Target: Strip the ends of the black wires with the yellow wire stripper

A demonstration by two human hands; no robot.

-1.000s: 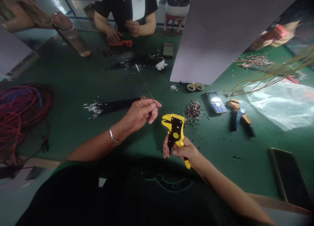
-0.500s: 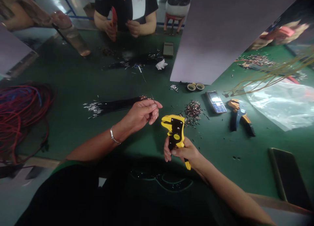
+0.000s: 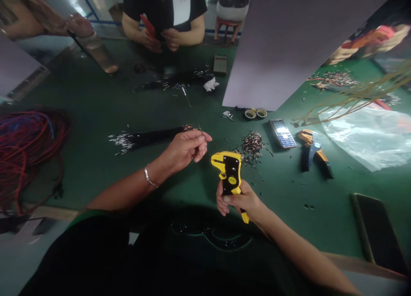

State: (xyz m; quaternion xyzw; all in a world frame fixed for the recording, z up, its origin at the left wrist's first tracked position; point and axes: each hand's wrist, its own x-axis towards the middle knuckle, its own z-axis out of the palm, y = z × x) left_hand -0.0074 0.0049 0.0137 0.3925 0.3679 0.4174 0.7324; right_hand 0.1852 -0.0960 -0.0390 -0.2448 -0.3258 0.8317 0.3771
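My left hand (image 3: 189, 145) pinches a thin dark wire (image 3: 200, 129) between thumb and fingers, and its tip pokes up above them. Behind that hand lies a bundle of black wires (image 3: 150, 136), with silvery ends to the left and coppery ends to the right. Wrapped round the handles of a yellow and black wire stripper (image 3: 231, 167) is my right hand (image 3: 239, 199). The stripper's head points up and left, apart from the wire. Just beyond it is a heap of short stripped insulation bits (image 3: 252, 144).
A keypad phone (image 3: 282, 133), a second wire stripper (image 3: 313, 152) and a clear plastic bag (image 3: 369, 135) lie to the right. Red wire coils (image 3: 28, 150) fill the left side. A white panel (image 3: 272, 48) stands ahead. A co-worker (image 3: 163, 22) sits opposite, holding a red tool.
The wire stripper's jaws look closer together, and the fingers of my right hand have shifted slightly on its handles. My left hand has barely moved. The co-worker's red tool has tilted.
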